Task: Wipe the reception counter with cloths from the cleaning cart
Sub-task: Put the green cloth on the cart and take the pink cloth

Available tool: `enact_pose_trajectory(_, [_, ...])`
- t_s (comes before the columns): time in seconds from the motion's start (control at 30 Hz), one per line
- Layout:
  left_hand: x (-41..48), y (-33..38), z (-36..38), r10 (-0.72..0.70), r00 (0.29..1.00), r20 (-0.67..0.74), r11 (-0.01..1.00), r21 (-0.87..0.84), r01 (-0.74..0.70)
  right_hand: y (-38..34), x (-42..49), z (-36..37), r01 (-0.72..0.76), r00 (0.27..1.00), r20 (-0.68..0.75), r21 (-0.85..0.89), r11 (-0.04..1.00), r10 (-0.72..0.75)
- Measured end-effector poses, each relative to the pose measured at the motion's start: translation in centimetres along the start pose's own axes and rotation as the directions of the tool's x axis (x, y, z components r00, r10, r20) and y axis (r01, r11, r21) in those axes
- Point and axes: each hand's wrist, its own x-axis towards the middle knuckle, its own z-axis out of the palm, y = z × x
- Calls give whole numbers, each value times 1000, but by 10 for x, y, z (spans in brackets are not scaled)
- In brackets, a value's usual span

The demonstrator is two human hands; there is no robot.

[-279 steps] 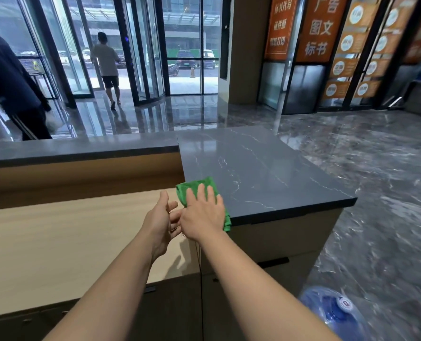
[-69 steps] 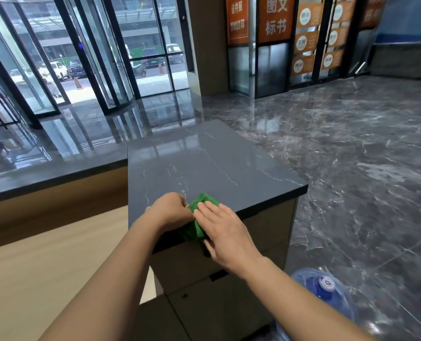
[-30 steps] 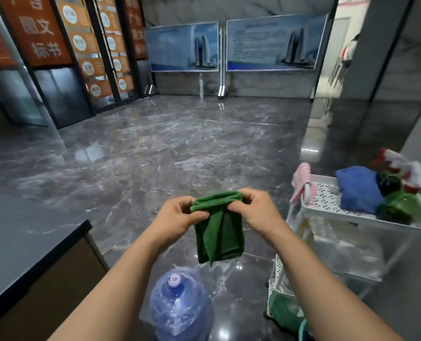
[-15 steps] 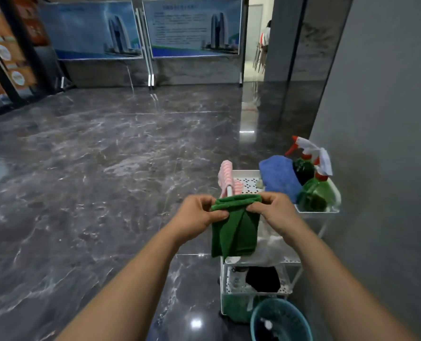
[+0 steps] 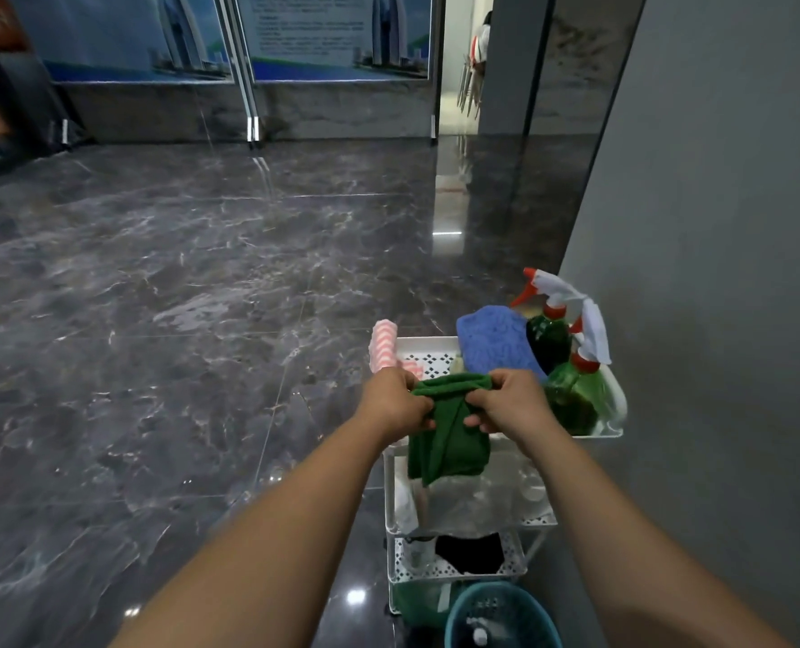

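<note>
While both outstretched, left hand (image 5: 395, 402), right hand (image 5: 510, 404) pinching green cloth (image 5: 449, 441)

- The room is dim and grey.
- Bright light comes from the doorway (image 5: 458, 63) at the top.
- The shiny floor (image 5: 154, 320) shows white glare spots.
- Lines bend near the edges.
- The picture is a little soft.

i see: glossy dark marble floor (image 5: 164, 320); plain grey wall (image 5: 716, 226) at right; two skyline posters (image 5: 201, 35) ahead; lit doorway (image 5: 458, 63).
</note>
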Motion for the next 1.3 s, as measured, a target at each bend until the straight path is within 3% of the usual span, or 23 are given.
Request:
enact_pose_trajectory(0.17, [21,-12,13,72,993,-90,988,145,-59,11,21,10,-26,998,-61,12,1000,26])
enact_pose_trajectory(0.3, [24,-19,16,82,996,-22,943,324,-70,21,28,18,-25,999,24,-66,997,27])
enact_pose_trajectory(0.47, [4,-18,13,288,953,90,779,557,-289,22,28,16,53,997,-44,-295,954,-69])
enact_pose_trajectory(0.6, [-8,-11,17,255,925,283,463,804,-374,19,24,18,98,995,77,-591,801,-66])
enact_pose_trajectory(0.67, [-8,-10,19,269,920,284,422,824,-378,18,25,19,111,992,111,-632,767,-52])
enact_pose_trajectory(0.73, [-6,-11,16,304,919,251,500,779,-378,12,29,17,114,992,108,-629,769,-59])
enact_pose_trajectory(0.83, [2,-9,2,348,934,85,720,614,-325,1,34,14,127,992,79,-595,794,-100])
enact_pose_trajectory(1.0, [9,5,-28,348,918,-190,901,340,-271,-21,44,17,136,990,32,-510,849,-139])
enact_pose_trajectory(1.07, [11,7,-40,262,921,-287,961,169,-221,-29,47,22,147,988,33,-472,870,-148])
enact_pose_trajectory(1.17, [17,0,-54,18,929,-370,982,-167,-86,-42,54,34,140,990,62,-390,910,-126])
enact_pose_trajectory(1.3, [18,-16,-71,-154,906,-394,956,-290,36,-57,63,58,88,994,94,-373,924,-56])
